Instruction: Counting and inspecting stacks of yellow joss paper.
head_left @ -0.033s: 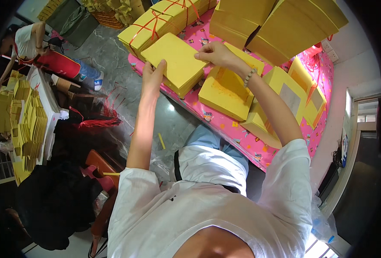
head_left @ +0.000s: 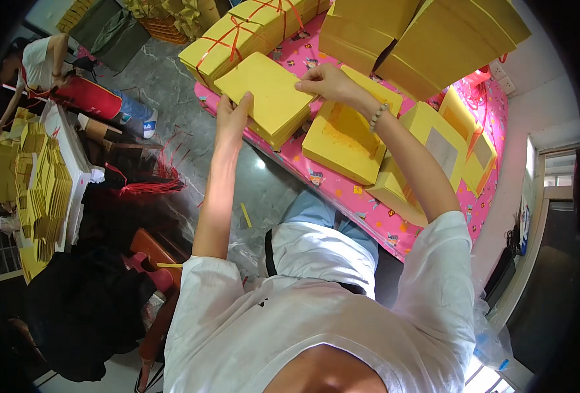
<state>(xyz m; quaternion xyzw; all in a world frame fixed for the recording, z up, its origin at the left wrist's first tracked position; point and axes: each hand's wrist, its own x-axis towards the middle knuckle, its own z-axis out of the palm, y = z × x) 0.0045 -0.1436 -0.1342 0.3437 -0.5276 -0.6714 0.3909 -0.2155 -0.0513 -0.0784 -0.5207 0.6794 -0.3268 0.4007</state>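
A: What does the head view show?

B: A person in a white shirt leans over a pink table cover (head_left: pixel 342 190). Both hands are on one stack of yellow paper (head_left: pixel 267 98).

A: What is the left hand doing?

B: The left hand (head_left: pixel 232 118) lies flat against the near left edge of the stack, fingers straight, pressing and not gripping.

A: And the right hand?

B: The right hand (head_left: pixel 326 82) pinches the far right corner of the stack with bent fingers. A bead bracelet (head_left: pixel 376 118) sits on that wrist.

A: Where is the stack?

B: Between the two hands, on the cover. Just past the left hand lie yellow bundles tied with red string (head_left: pixel 237 42). Below the right hand lie more loose yellow stacks (head_left: pixel 345 141).

A: Which step is this?

B: It looks like squaring up the stack. Next, the hands likely need to push the edges even, gently, so no sheets slide out.
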